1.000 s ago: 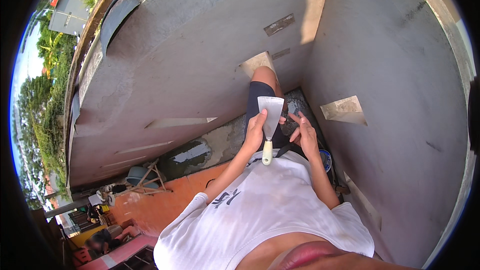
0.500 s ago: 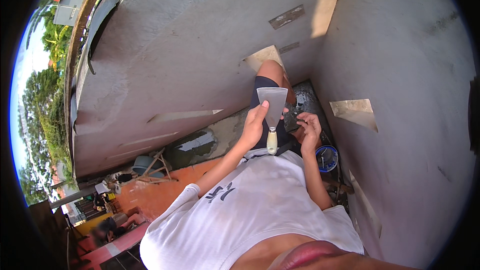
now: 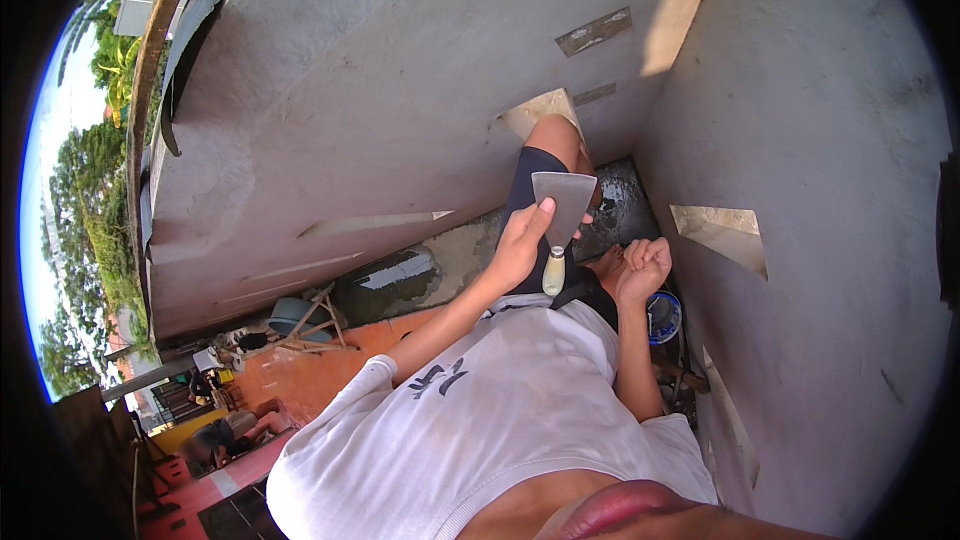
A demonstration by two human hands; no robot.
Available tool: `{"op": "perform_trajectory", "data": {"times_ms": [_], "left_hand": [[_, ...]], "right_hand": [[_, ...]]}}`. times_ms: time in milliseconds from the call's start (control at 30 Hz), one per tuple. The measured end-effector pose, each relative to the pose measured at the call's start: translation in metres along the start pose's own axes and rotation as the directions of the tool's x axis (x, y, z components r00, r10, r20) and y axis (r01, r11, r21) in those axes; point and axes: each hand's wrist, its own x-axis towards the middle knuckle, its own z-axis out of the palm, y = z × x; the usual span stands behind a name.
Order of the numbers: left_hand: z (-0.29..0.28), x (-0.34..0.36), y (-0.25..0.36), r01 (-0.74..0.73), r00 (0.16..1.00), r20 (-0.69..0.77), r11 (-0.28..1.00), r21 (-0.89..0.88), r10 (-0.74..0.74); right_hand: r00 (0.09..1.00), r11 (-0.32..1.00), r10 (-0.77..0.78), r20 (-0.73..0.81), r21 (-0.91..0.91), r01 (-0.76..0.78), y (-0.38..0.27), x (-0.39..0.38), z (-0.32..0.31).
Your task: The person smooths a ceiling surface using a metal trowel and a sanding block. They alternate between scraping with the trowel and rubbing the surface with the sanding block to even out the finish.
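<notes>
Scraper (image 3: 567,202), gripped blade-up in the left hand (image 3: 522,238) before dark shorts (image 3: 530,162), masks most of that hand's fingers; the right hand (image 3: 643,270) is curled, its contents impossible to tell, partly blocking a blue-rimmed bucket (image 3: 680,318) near a gray wall (image 3: 830,130).

Two bare hands (image 3: 522,242) — one scraper (image 3: 566,212), one blue-rimmed bucket (image 3: 665,341), one white shirt (image 3: 500,415).

grey walls (image 3: 400,90): meeting in a corner (image 3: 650,110), kinda smudged
sunlight (image 3: 682,15): hitting beside that corner
floor (image 3: 280,372): showing orange, then wet grey
trees (image 3: 100,180): peeking in, far left
</notes>
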Motion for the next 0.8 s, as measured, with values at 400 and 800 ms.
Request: {"op": "perform_trajectory", "data": {"times_ms": [400,800], "left_hand": [[0.002,-0.006,-0.004,0.041,0.999,0.011,0.998,0.048,-0.041],[0.016,-0.010,-0.015,0.443,0.893,0.130,0.893,-0.078,-0.432]], "right_hand": [[0.925,0.804,0.157,-0.345,-0.500,-0.323,-0.015,0.006,0.022],[0.660,0.735,0.650,0.377,-0.088,-0.673,-0.063,-0.023,0.088]]}}
